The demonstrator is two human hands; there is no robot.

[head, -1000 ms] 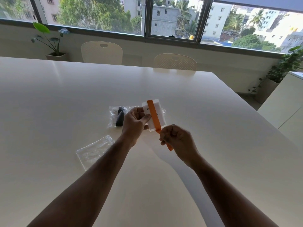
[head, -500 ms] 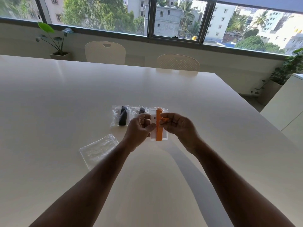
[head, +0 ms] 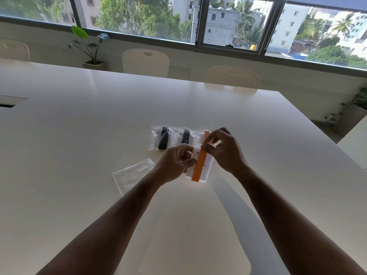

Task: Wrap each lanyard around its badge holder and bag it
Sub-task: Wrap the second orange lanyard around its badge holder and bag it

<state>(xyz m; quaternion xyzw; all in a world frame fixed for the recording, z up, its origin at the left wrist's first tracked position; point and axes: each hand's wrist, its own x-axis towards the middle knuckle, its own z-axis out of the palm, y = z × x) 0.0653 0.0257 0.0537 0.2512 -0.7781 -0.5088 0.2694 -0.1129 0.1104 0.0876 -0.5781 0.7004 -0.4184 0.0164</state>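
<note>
**Orange lanyard going round the white badge holder**

We see a white badge holder [head: 207, 169] held up over the table [head: 79, 135], between two hands. An orange lanyard [head: 199, 165] runs down the front of it as one flat strip, from the top edge to the bottom edge.

The left hand [head: 176, 161] holds the badge holder by its left side. Its fingers are curled, and the thumb presses on the front, right beside the orange strip. The right hand [head: 223, 149] is at the top of the badge holder. Its thumb and first finger pinch the orange lanyard there, and the other fingers are bent and lifted above. We cannot tell how the lanyard runs behind the card.

Just past the fingertips, farther from us, two clear bags lie flat on the table side by side. The left filled bag [head: 161, 137] has a dark wrapped lanyard in it. The middle filled bag [head: 185, 136] has one too, and the left hand's knuckles are just in front of it. Behind the right hand's fingers a bit more clear plastic and orange peeks out, but we cannot tell what it is.

Down and left of the left hand's wrist, an empty clear bag [head: 133, 175] lies flat on the table, apart from both hands.

Across the table stand two pale chairs [head: 146, 60]. A potted plant [head: 90, 48] sits under the window [head: 236, 22].
</note>
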